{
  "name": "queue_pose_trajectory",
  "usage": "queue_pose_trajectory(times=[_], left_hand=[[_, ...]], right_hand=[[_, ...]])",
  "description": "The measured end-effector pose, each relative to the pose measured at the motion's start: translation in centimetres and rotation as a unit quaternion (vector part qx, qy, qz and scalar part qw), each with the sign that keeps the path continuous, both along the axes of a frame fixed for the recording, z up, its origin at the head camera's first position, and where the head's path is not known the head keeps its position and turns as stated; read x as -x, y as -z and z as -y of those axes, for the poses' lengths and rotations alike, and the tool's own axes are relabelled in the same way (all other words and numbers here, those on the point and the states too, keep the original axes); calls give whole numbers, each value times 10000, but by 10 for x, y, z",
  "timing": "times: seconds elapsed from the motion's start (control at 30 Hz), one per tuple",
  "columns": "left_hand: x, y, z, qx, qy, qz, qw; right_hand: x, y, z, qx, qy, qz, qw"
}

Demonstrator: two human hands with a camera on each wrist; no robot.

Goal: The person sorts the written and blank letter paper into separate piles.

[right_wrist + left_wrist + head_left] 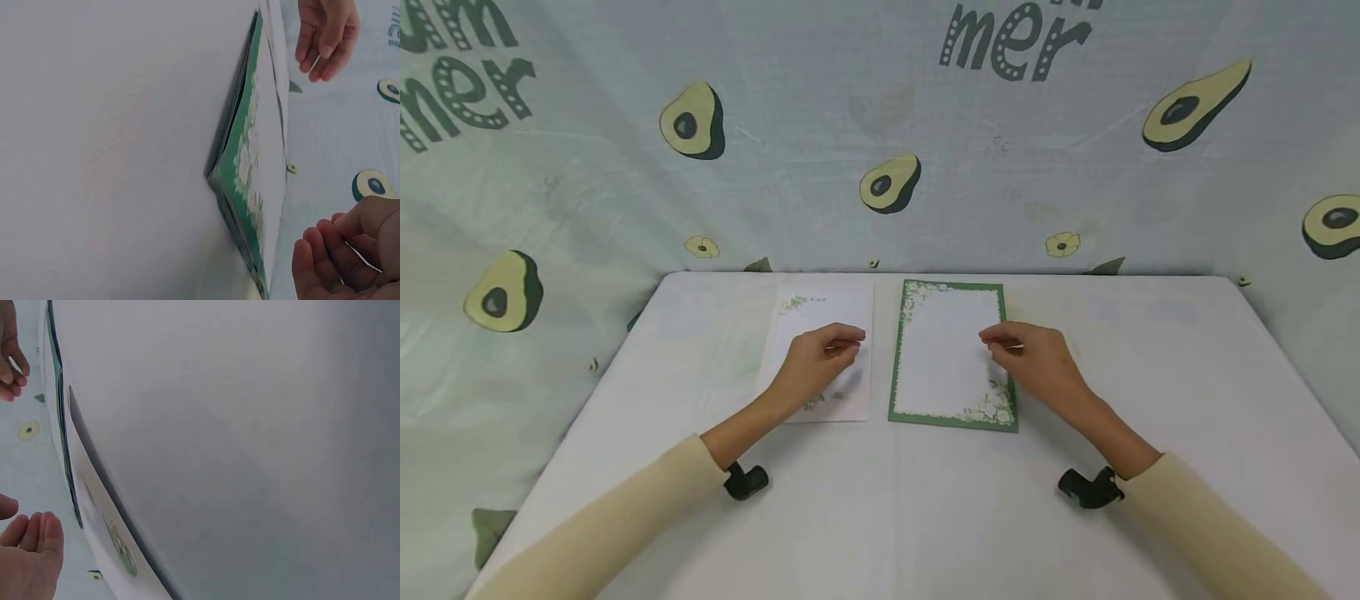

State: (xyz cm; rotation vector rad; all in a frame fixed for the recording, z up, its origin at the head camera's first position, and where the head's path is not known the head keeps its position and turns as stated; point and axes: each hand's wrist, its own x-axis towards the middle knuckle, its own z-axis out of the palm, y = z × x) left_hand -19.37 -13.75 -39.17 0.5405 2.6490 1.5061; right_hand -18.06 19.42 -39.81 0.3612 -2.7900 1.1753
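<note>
A white sheet of paper (831, 308) with small printed flowers and leaves lies at the middle left of the table. Beside it on the right is a green-bordered stack of floral paper (943, 350), its layered edges showing in the right wrist view. My left hand (820, 358) hovers over the white sheet, fingers loosely bent and nothing in them. Over the right edge of the green-bordered stack hangs my right hand (1033, 354), also without anything, its thumb and fingertips slightly apart. Both hands appear raised above the paper in the wrist views.
A white table (880, 508) carries both paper items. Behind it and at the sides hangs a pale cloth (805, 100) printed with avocados and lettering. Each wrist wears a small black camera, one on the left (747, 482) and another on the right (1090, 489).
</note>
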Motion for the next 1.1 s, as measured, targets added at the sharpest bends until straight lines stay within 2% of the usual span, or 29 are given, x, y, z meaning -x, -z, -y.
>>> queue_pose_trajectory(times=[0.17, 0.33, 0.5, 0.67, 0.77, 0.9, 0.97, 1.1], left_hand=[[2, 12, -12, 203, 327, 243, 9990], [9, 20, -22, 494, 532, 460, 9963], [19, 22, -28, 672, 484, 581, 9949], [22, 18, -26, 860, 306, 846, 9922], [22, 21, -30, 952, 294, 996, 9900], [23, 26, -45, 1040, 433, 1133, 9872], [25, 25, -55, 1154, 536, 1196, 9846], [35, 18, -81, 1384, 939, 1191, 9787]], right_hand=[[-14, 11, -21, -226, 267, 256, 9991], [-22, 13, -39, -410, 439, 509, 9969], [-17, 10, -49, -470, 250, 687, 9962], [-4, 13, -47, -390, -177, 858, 9954], [-1, 15, -47, -365, -221, 1060, 9934], [-5, 19, -53, -408, -29, 1419, 9890], [-10, 22, -58, -309, 67, 1718, 9846], [-24, 22, -75, -75, 337, 2123, 9766]])
